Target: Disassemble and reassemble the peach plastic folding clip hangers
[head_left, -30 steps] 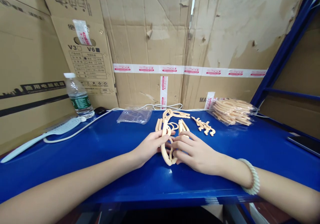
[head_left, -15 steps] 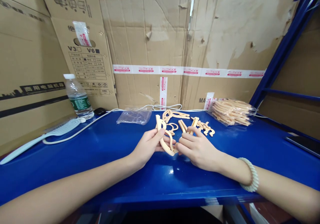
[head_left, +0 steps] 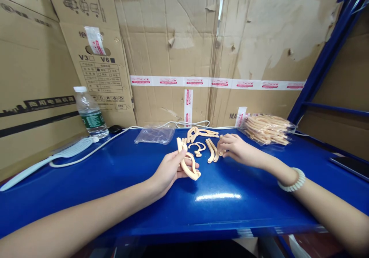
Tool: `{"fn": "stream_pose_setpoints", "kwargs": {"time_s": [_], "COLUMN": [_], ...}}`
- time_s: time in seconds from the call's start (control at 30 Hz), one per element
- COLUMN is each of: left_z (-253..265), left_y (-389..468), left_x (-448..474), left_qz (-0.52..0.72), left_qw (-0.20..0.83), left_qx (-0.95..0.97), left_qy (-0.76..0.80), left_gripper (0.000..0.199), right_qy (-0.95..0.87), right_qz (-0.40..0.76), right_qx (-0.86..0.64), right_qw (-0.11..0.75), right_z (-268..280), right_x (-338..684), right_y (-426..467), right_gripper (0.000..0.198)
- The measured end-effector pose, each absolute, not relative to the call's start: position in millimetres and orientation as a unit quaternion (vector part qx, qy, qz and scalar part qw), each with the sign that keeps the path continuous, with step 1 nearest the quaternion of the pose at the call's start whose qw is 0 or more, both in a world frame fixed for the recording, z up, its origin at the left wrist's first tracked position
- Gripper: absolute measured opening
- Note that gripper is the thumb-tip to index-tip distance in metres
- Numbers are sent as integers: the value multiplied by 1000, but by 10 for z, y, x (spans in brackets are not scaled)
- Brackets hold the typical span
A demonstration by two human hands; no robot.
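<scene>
One hanger piece [head_left: 190, 170] is in my left hand [head_left: 170, 167], held just above the blue table [head_left: 144, 215] near its middle. Two slim bars [head_left: 212, 151] lie side by side to its right, a few curved hooks [head_left: 198, 148], too overlapped to count, lie behind it, and one folded hanger [head_left: 203, 132] lies farther back.

The hanger piece is pale beige and smooth: a thick curved bar with a thinner bowed strip beside it, the two meeting at the near end and leaving an opening between them.

My left forearm comes in from the lower left; the thumb presses on top of the hanger piece and the fingers close beneath it. My right hand [head_left: 239, 148] reaches in beyond the bars, palm down, fingers bunched over small beige parts [head_left: 221, 152]; I cannot tell whether they pinch one. One pale beaded bracelet [head_left: 291, 180] circles that wrist.

Farther out are one clear bag packed with beige hangers [head_left: 266, 129] at the back right, one flat clear bag [head_left: 155, 134], one water bottle [head_left: 91, 115], one pale hairbrush [head_left: 72, 149] at the left and one dark phone [head_left: 350, 166] at the right edge. Cardboard [head_left: 173, 50] stands behind.
</scene>
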State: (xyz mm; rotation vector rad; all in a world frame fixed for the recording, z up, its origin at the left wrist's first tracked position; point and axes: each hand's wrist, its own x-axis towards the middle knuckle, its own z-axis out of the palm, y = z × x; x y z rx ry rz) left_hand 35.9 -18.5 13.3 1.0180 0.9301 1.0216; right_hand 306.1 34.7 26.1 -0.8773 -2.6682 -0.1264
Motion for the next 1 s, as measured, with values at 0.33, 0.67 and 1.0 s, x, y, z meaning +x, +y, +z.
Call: {"fn": "stream_pose_setpoints", "kwargs": {"time_s": [0.33,0.67,1.0], "left_z": [120,100,118], "left_y": [-163,-167,-172], "left_x": [354,355,356], "left_qz": [447,445,440], "left_qw": [654,652,638], "left_qx": [457,462,491], "left_qy": [405,403,398], "left_gripper": [28,26,26], "right_qy": [-937,-948,-933], "right_qz": [28,-9,-66], "right_qx": [-318,-288,-312], "right_qw": [139,135,169], "right_z": [295,176,143], "right_x": [3017,2790,2833], "right_y": [264,91,162], "right_gripper": [29,34,34]}}
